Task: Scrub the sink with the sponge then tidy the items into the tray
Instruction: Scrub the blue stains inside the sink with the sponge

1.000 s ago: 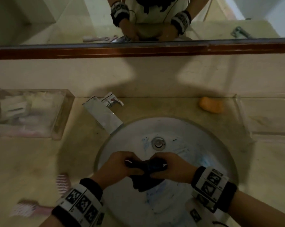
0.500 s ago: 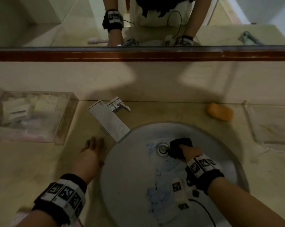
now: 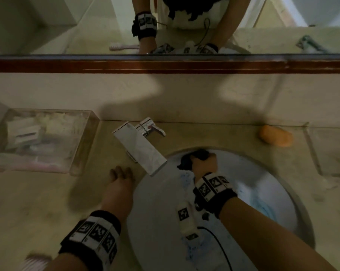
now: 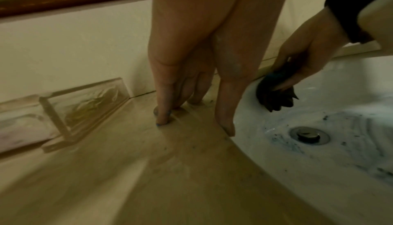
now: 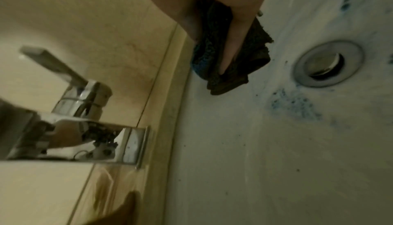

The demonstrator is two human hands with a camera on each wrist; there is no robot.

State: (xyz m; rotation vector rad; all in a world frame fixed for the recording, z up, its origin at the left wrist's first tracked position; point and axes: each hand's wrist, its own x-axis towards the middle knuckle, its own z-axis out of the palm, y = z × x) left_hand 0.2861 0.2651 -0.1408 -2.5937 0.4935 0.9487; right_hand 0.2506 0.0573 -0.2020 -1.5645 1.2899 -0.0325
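My right hand (image 3: 204,165) grips a dark, crumpled sponge (image 3: 190,161) and presses it against the far wall of the white sink (image 3: 165,212), just beyond the drain (image 5: 327,63). In the right wrist view my fingers (image 5: 234,43) curl over the sponge (image 5: 223,60). Blue smears (image 5: 293,105) mark the basin around the drain. My left hand (image 3: 120,178) rests on the beige counter left of the sink, its straight fingers (image 4: 161,119) touching the surface and holding nothing. A clear tray (image 3: 83,145) with several items stands at the far left.
A chrome faucet (image 3: 139,147) juts over the sink's left rim, close to both hands. An orange block (image 3: 275,135) lies at the back right beside a second clear tray (image 3: 329,151). A pink brush (image 3: 34,261) lies at the near left counter edge.
Both hands held the sponge over the near basin a second ago. My left hand has let go and settled on the counter. My right hand has carried the sponge past the drain to the far wall.
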